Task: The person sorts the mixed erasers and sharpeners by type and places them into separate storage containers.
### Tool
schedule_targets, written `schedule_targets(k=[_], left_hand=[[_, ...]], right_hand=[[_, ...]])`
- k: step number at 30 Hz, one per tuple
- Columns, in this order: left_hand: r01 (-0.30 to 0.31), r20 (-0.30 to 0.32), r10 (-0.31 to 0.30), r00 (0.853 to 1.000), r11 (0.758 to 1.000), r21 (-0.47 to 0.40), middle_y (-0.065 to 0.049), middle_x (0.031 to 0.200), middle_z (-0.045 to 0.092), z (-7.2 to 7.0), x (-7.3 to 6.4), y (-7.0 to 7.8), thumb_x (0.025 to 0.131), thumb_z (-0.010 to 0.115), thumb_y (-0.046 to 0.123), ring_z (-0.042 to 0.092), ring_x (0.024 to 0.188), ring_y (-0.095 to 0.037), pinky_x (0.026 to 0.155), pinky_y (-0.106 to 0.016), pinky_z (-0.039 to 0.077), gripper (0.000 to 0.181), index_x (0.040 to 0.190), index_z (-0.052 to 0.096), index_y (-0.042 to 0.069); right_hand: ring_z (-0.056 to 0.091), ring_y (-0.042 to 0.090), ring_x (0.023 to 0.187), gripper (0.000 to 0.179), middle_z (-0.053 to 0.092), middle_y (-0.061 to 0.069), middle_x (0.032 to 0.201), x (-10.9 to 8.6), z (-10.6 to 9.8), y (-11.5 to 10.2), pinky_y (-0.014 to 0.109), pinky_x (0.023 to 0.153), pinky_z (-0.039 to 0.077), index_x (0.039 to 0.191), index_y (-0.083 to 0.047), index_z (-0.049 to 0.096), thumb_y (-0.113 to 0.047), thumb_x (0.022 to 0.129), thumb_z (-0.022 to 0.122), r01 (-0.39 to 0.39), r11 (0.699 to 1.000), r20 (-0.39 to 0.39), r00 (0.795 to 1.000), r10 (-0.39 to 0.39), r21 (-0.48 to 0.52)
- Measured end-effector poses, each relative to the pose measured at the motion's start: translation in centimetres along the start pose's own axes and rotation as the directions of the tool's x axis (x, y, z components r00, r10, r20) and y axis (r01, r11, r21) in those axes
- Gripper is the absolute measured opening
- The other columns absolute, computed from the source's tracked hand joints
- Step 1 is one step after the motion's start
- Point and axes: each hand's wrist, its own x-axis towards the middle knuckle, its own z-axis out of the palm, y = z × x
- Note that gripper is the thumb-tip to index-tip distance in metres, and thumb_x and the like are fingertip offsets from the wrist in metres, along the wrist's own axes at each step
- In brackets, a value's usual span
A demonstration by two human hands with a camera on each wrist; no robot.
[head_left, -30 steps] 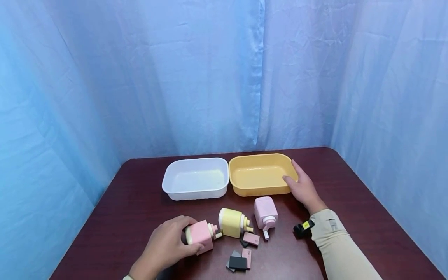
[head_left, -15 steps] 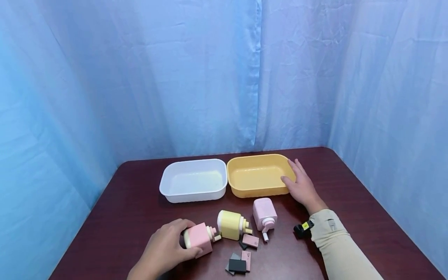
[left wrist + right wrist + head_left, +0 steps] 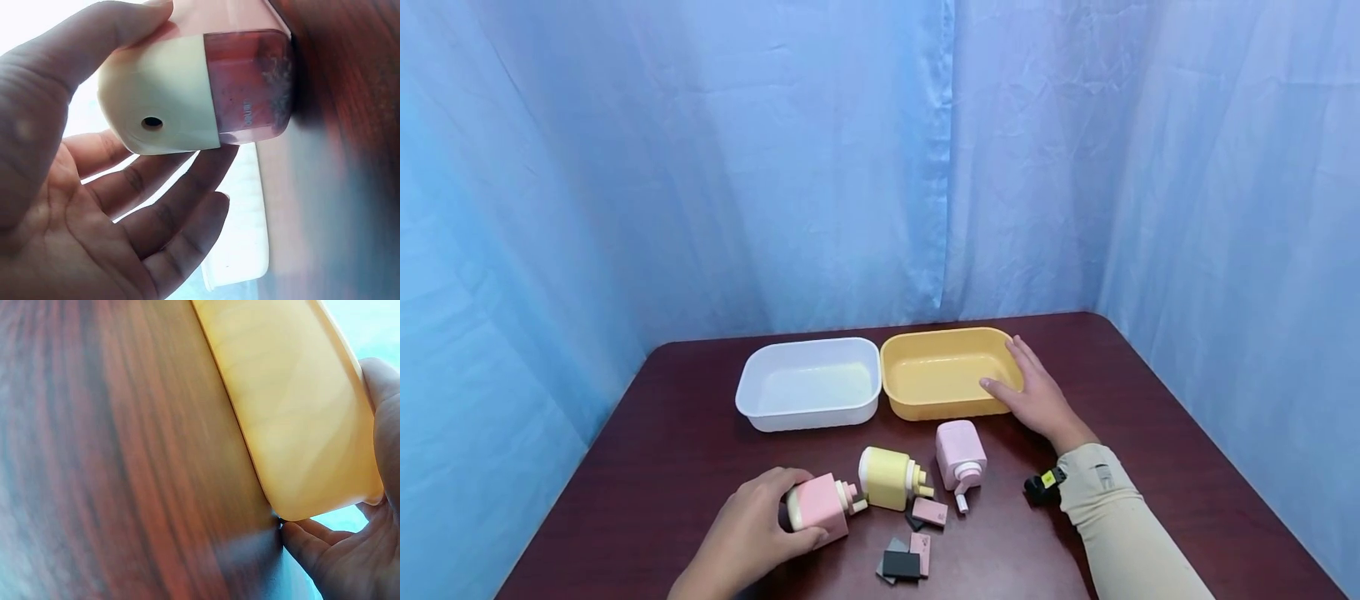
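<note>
My left hand [image 3: 760, 521] grips a pink and cream pencil sharpener [image 3: 823, 508] lying tilted near the table front. In the left wrist view, the sharpener's cream end [image 3: 169, 94] shows a round pencil hole, with shavings in its clear drawer [image 3: 250, 87]. My right hand [image 3: 1041, 400] holds the right end of the yellow basin [image 3: 951, 410], thumb over the rim and fingers along the outer wall. Between the hands lie a yellow sharpener [image 3: 886, 479] on its side and a light pink sharpener [image 3: 960, 450], its crank towards me.
A white basin [image 3: 808, 419] stands against the yellow one's left side. Several small flat blocks, including a pink one [image 3: 930, 512] and a black one [image 3: 901, 565], lie in front of the sharpeners. Blue curtains [image 3: 805, 167] hang behind the dark red table [image 3: 692, 433].
The whole head view has drifted slightly left. My right fingers have shifted a little on the basin's end. The left hand keeps hold of the pink pencil sharpener.
</note>
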Motion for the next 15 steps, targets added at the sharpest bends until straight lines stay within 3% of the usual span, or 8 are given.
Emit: schedule_targets(k=[9,15], left_hand=[[-0.025,-0.016,0.024,1.000,0.999,-0.024,0.024,0.101,0.065,0.47,-0.32,-0.28,0.062,0.098,0.037,0.055,0.082,0.004,0.072,-0.023,0.049,0.057,0.111,0.071,0.026],[-0.032,-0.027,0.032,0.999,0.999,-0.009,0.025,0.098,0.065,0.35,0.15,-0.35,0.060,0.098,0.038,0.055,0.080,0.004,0.070,-0.022,0.048,0.056,0.108,0.072,0.027]], right_hand=[[0.016,0.041,0.158,0.098,0.008,0.011,0.175,-0.24,0.16,-0.17,0.067,0.122,0.021,0.166,-0.009,0.020,-0.057,0.096,0.067,0.017,1.000,0.000,1.000,-0.017,-0.008],[0.016,0.042,0.158,0.095,0.007,0.011,0.175,-0.18,0.18,0.01,0.068,0.122,0.021,0.166,-0.009,0.022,-0.057,0.096,0.067,0.027,1.000,-0.006,1.000,-0.027,-0.005]])
